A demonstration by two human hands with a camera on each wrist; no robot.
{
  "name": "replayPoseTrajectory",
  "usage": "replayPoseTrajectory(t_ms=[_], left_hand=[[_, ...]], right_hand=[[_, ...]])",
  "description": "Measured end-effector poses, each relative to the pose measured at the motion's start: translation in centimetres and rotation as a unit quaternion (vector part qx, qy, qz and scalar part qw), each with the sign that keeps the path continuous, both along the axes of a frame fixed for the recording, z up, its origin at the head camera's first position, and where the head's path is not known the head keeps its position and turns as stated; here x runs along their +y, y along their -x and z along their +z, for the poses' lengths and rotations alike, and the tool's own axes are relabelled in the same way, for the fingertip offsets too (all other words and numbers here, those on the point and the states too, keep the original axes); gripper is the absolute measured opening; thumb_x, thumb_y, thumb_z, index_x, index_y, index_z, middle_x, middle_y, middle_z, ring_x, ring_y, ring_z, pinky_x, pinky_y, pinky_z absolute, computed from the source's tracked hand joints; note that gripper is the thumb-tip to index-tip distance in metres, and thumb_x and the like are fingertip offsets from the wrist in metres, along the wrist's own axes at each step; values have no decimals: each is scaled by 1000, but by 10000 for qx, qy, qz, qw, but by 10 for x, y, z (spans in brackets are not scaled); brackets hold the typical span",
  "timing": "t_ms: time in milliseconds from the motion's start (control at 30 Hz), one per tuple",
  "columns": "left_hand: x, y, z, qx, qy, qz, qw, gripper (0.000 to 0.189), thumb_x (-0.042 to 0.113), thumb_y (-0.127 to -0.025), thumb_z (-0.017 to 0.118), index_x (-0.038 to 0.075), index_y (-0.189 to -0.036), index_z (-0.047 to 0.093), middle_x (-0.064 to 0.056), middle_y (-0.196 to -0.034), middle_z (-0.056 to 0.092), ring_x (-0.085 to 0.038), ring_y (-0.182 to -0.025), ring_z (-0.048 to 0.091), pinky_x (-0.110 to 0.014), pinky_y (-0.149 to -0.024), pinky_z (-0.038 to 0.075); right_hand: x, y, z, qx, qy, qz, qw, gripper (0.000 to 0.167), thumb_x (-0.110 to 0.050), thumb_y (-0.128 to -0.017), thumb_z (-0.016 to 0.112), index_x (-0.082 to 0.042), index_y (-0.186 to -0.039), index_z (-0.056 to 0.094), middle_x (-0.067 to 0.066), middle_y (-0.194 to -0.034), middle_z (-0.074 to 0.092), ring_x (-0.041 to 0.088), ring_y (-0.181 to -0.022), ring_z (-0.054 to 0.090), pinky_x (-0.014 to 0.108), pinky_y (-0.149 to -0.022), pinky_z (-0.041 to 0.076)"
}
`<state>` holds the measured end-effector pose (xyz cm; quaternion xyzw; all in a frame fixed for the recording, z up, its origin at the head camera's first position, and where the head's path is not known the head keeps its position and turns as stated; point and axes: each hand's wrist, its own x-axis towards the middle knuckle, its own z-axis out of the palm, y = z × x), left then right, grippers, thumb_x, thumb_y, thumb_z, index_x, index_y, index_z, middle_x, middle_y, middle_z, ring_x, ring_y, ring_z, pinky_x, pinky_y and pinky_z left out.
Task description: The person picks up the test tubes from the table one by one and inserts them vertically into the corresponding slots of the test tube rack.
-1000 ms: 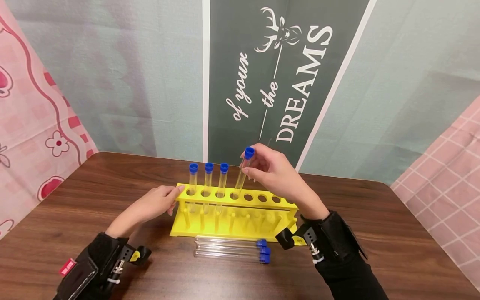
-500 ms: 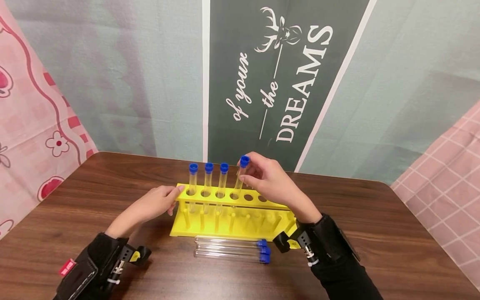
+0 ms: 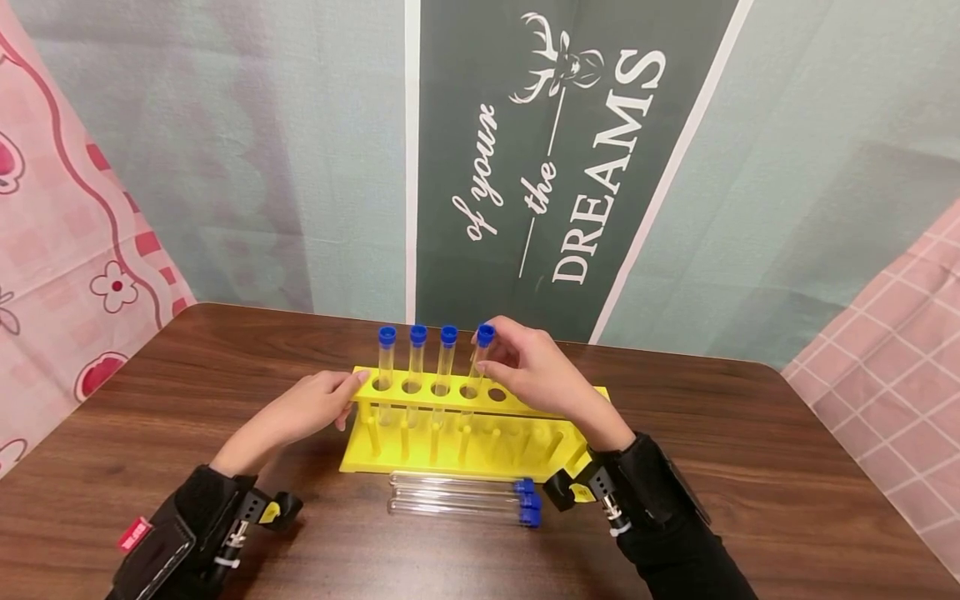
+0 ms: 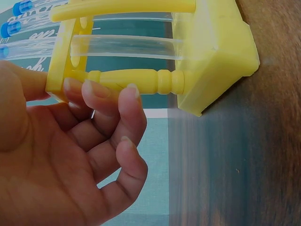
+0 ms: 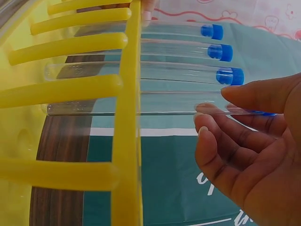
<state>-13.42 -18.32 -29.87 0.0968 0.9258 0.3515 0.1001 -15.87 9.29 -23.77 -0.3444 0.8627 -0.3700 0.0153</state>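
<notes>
Right hand: here we have it, the right hand (image 3: 536,371) with thumb and fingers (image 5: 209,148) pinched narrow around a clear tube (image 3: 475,379), gripping just below its blue cap (image 3: 486,335).
Held tube: it's in the fourth hole from the left, body down through the top bar, and in the right wrist view its rounded end lies about level with its neighbour's; whether it touches the base, I can't tell.
Left hand: over at the near-left end, the left hand (image 3: 318,400) holds the yellow rack (image 3: 450,454), thumb on top of the bar, the other fingers curled beneath beside the turned end post (image 4: 134,82).
Row in the rack: three capped tubes (image 3: 416,358) stand in the first three holes, side by side, caps up.
Front row: three more tubes (image 3: 457,493) lie flat on the brown surface (image 3: 750,467), just in front of the rack, all caps pointing right.
Wrists: black straps (image 3: 645,475) on both, dark sleeve behind.
Backdrop: a dark green panel (image 3: 510,242) bearing slanted white lettering, "DREAMS" the biggest word, and pink patterned cloth (image 3: 67,250) at far left.
</notes>
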Motion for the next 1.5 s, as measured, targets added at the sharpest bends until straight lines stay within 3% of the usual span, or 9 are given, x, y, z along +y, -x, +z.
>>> replayPoseTrajectory(t_ms=[300, 733, 1200, 1500], left_hand=[[1, 0, 0, -26, -26, -19, 10000, 50, 41, -99, 30, 2, -73, 49, -5, -58, 47, -17, -53, 37, -29, -53, 30], [2, -1, 2, 13, -38, -20, 10000, 49, 39, -100, 31, 3, -72, 49, -6, -59, 48, -17, -52, 37, -30, -53, 30], [1, 0, 3, -52, -33, -7, 10000, 49, 39, -99, 31, 2, -73, 50, -5, -59, 47, -17, -52, 37, -29, -52, 30], [1, -1, 2, -11, -67, -30, 10000, 48, 39, -100, 31, 4, -72, 49, -6, -59, 48, -17, -52, 37, -29, -52, 30]], right_hand=[[0, 2, -7, -310, -19, 55, 9995, 13, -3, -87, 59, -3, -97, 50, 9, -80, 62, 22, -68, 60, 26, -59, 50], [0, 2, -6, -151, -133, 126, 9997, 16, -3, -86, 62, -4, -98, 52, 7, -78, 62, 20, -65, 59, 26, -58, 49], [5, 0, -6, -101, -387, -384, 9985, 30, -7, -82, 67, -1, -109, 54, 2, -80, 61, 12, -68, 56, 27, -62, 47], [16, -6, -7, 157, -347, -636, 9972, 22, -6, -81, 68, -3, -100, 58, 2, -85, 58, 14, -73, 53, 28, -64, 46]])
